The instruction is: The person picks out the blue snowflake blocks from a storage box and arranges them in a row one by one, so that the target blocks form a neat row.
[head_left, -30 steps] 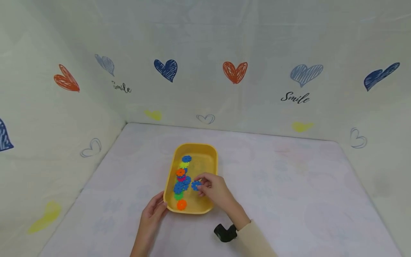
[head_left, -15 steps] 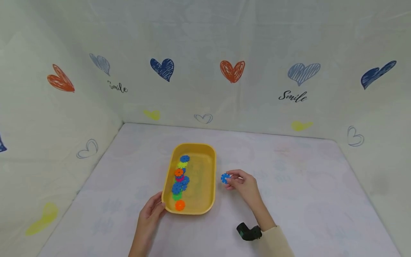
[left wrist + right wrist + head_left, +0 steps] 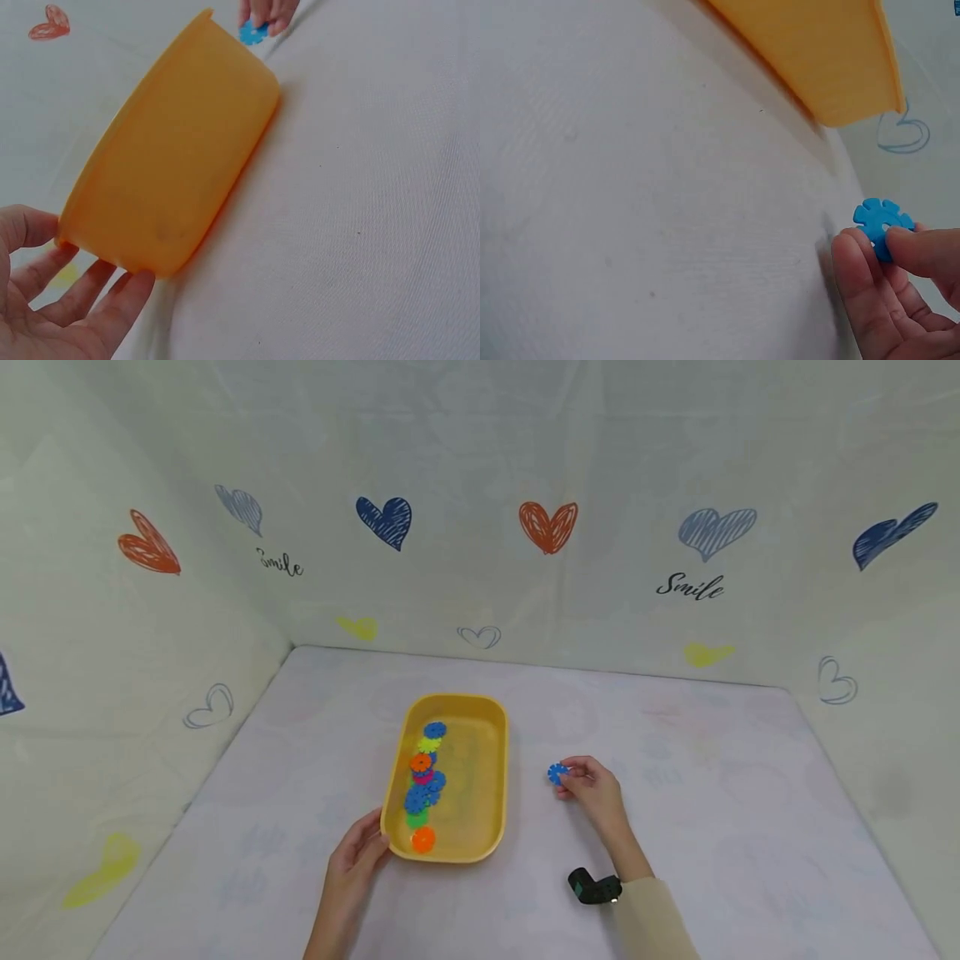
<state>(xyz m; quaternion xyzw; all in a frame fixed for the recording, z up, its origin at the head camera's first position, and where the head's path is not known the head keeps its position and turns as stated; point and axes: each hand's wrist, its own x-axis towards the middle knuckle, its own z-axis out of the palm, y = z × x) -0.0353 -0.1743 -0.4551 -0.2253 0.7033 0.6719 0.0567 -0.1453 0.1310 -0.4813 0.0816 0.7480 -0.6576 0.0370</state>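
A blue notched snowflake disc point(image 3: 873, 216), a plastic building piece, is pinched between the thumb and fingers of my right hand point(image 3: 597, 795), to the right of the yellow tray point(image 3: 489, 768). My left hand point(image 3: 354, 867) grips that tray at its near left corner. In the left wrist view the thumb point(image 3: 31, 226) lies at the rim and the other fingers touch the outer wall. Along the tray's left side lie several more snowflake discs: blue point(image 3: 416, 798), orange point(image 3: 423, 839), yellow-green point(image 3: 429, 745), green point(image 3: 417, 819) and a partly covered pink one point(image 3: 423, 777).
A white cloth-covered table point(image 3: 720, 810) spreads around the tray. Behind it hangs a pale curtain point(image 3: 480, 460) printed with hearts and the word Smile. A black wrist camera point(image 3: 594, 887) is on the right wrist, just before the beige sleeve point(image 3: 651, 920).
My right hand has lifted a blue snowflake disc out of the tray and carried it right, over the table. My left hand stays at the tray's corner.
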